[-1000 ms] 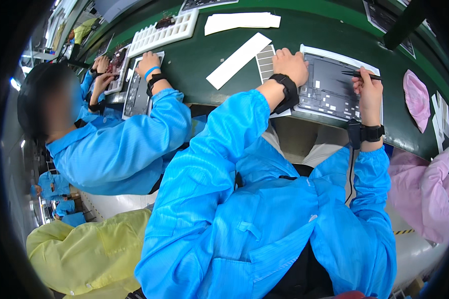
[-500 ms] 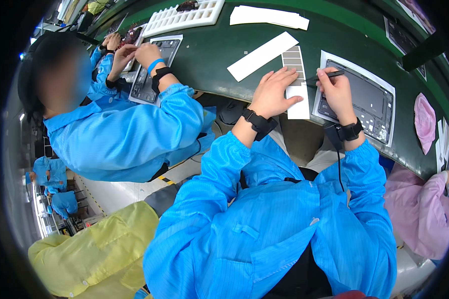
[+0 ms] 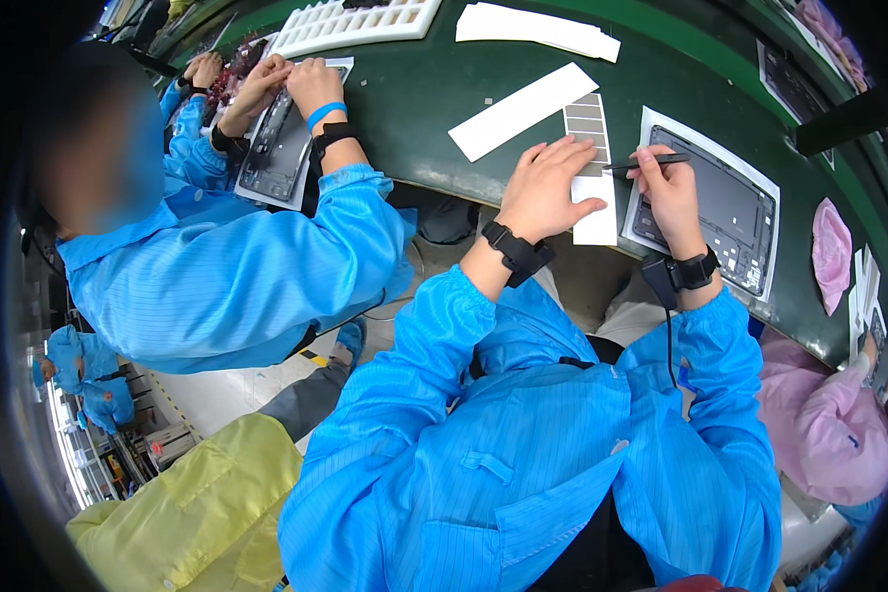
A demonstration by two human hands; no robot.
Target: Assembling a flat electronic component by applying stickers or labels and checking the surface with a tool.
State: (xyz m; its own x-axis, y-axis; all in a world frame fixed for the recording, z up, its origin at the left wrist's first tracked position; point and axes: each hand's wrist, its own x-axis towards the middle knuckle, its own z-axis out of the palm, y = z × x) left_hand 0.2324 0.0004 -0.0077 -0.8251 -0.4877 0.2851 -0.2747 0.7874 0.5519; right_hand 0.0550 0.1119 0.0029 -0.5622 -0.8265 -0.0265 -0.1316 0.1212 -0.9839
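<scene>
My left hand lies with its fingers stretched out, the fingertips on a white strip that carries a row of grey rectangular stickers. In my right hand is a pair of black tweezers, pinched between thumb and fingers. Its tip points left and meets the strip's right edge beside the lowest visible grey sticker; whether it grips a sticker is too small to tell. Under and beyond my right hand rests a dark tablet-like housing on a white sheet, with small white pieces along its near part. Black bands circle both my wrists.
A blank white strip lies slanted beyond my left hand, with a stack of white strips farther back. The white slotted tray stands at the far left. A pink cloth lies at right. At left, a co-worker's hands work over another housing.
The tweezers' tip has shifted slightly down to the strip's edge. My left hand stays on the strip. The co-worker at left has leaned and shifted a little in the view.
</scene>
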